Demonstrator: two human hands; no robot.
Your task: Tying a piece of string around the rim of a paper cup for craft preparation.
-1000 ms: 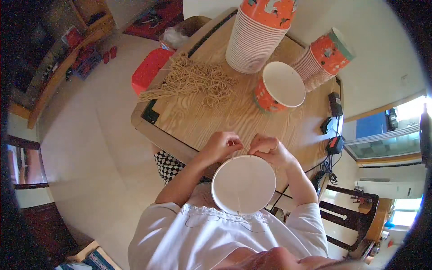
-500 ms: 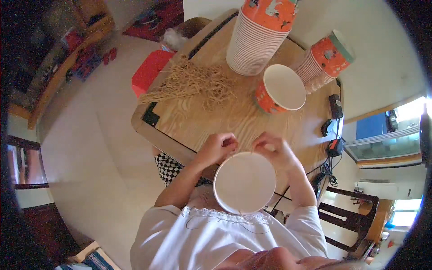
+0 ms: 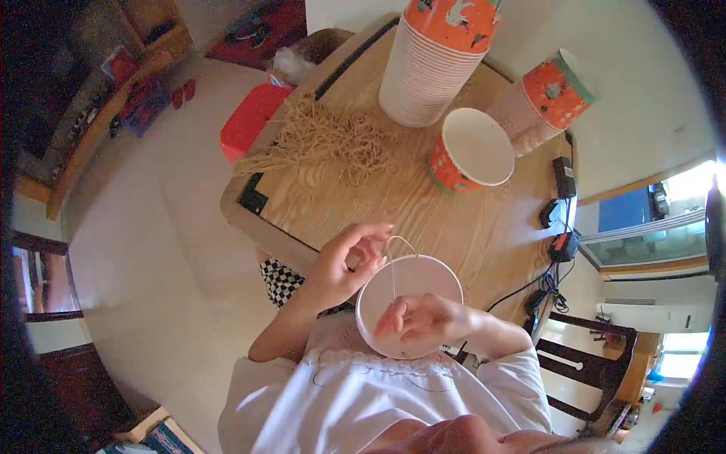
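Note:
A white paper bucket (image 3: 435,284) rests against my lap, its round mouth turned up toward me. A thin pale cord (image 3: 405,238) arches over the bucket's far rim and runs down across its mouth. My left hand (image 3: 351,261) is at the bucket's left far edge, beside the cord's arch, its fingers bent and the thumb apart from the forefinger. Over the mouth, my right hand (image 3: 423,319) has its fingertips closed on the lower run of the cord; the exact grip is blurred.
On the wooden table (image 3: 318,216) lie a heap of tan cords (image 3: 325,144), an orange-patterned paper bucket (image 3: 476,147), a tall bucket stack (image 3: 435,64) and a smaller stack (image 3: 541,102). Black adapters and cables (image 3: 563,246) line the right edge. A dark chair (image 3: 586,367) stands at right.
My right hand has moved from the far rim down over the bucket's mouth, drawing out the cord, which now shows as a loop. My left hand has shifted slightly left and its fingers have loosened.

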